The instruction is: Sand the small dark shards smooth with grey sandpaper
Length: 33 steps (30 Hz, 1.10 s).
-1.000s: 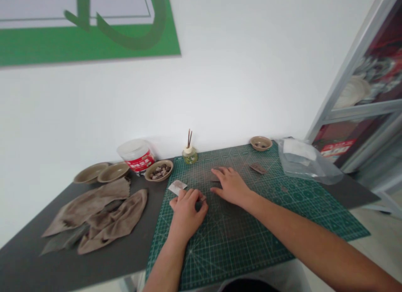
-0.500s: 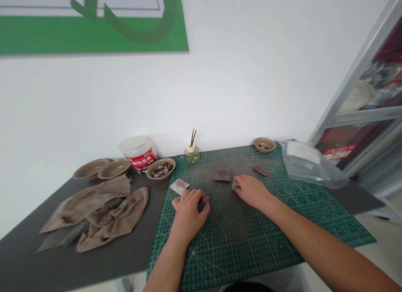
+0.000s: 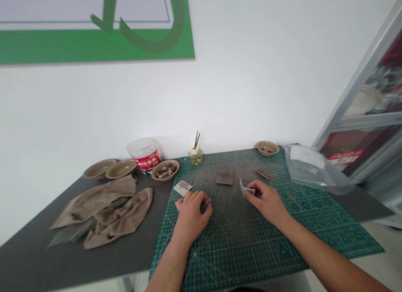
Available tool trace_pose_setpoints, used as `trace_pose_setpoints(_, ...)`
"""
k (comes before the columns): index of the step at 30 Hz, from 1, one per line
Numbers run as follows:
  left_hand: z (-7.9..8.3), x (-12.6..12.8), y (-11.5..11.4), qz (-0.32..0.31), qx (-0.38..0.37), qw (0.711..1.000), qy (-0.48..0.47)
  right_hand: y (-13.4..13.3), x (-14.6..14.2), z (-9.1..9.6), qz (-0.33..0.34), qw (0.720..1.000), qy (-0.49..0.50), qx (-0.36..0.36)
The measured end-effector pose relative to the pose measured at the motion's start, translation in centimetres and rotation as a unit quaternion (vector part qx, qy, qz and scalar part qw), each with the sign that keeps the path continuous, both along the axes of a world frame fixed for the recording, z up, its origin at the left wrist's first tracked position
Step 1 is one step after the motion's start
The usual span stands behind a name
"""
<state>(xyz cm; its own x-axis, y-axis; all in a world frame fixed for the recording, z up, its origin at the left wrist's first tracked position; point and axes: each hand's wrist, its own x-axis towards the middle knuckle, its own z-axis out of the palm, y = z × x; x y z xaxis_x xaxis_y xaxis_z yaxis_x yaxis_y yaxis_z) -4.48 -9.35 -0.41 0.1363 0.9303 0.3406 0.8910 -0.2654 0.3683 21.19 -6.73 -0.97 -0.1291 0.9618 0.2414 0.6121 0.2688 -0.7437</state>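
Note:
My left hand (image 3: pixel 194 212) rests over the green cutting mat (image 3: pixel 238 250), fingers curled around a small brownish piece (image 3: pixel 206 202) mostly hidden by the fingers. Between the thumb and fingers of my right hand (image 3: pixel 266 200) is a bent piece of white paper (image 3: pixel 246 190), one flap standing up. Just beyond my left hand lies a white paper piece with brown smudges (image 3: pixel 182 187). A square brown piece with dark lines (image 3: pixel 225 177) lies between and beyond the hands. Past my right hand is a smaller brown piece with dark marks (image 3: pixel 264 173).
At the left are brown cloths (image 3: pixel 125 216), two stacked-looking bowls (image 3: pixel 99 168), a red-labelled plastic jar (image 3: pixel 145 153) and a bowl of stones (image 3: pixel 165 170). A reed diffuser (image 3: pixel 196 155) stands by the wall. Back right are a small bowl (image 3: pixel 267 148) and a clear plastic bag (image 3: pixel 317 166).
My right hand has lifted and turned, with the white paper now raised and showing between its fingers. My left hand stays nearly in place. The whole view has shifted slightly.

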Motion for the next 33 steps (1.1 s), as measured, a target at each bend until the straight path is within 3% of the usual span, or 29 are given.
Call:
trace_pose_setpoints(6, -0.1, -0.1, 0.1, 0.002, 0.010, 1.000, -0.009, -0.1, -0.9, 0.7, 0.001, 1.000, 0.001, -0.015)
trace_pose_setpoints(11, 0.2, -0.6, 0.3, 0.082, 0.030, 0.994, -0.069, 1.0, -4.4, 3.4, 0.050, 0.997, -0.012, 0.060)
trace_pose_setpoints(14, 0.4, -1.2, 0.4, 0.140, 0.038, 0.983, -0.111, 3.4, -7.4, 4.3, 0.072, 0.981, -0.110, 0.142)
trace_pose_setpoints(18, 0.5, -2.0, 0.4, 0.184, 0.039, 0.968, -0.165, 6.8, -10.6, 3.1, 0.106, 0.947, -0.269, 0.142)
trace_pose_setpoints(21, 0.4, -2.3, 0.5, 0.192, 0.034, 0.963, -0.186, 8.1, -11.6, 1.2, 0.087, 0.946, -0.288, 0.119)
trace_pose_setpoints(25, 0.3, -2.4, 0.6, 0.179, 0.032, 0.964, -0.196, 8.4, -11.4, -0.3, 0.080, 0.947, -0.294, 0.104)
trace_pose_setpoints(33, -0.4, -2.8, 0.9, 0.165, 0.029, 0.963, -0.210, 7.7, -8.9, -0.8, 0.019, 0.947, -0.311, 0.082)
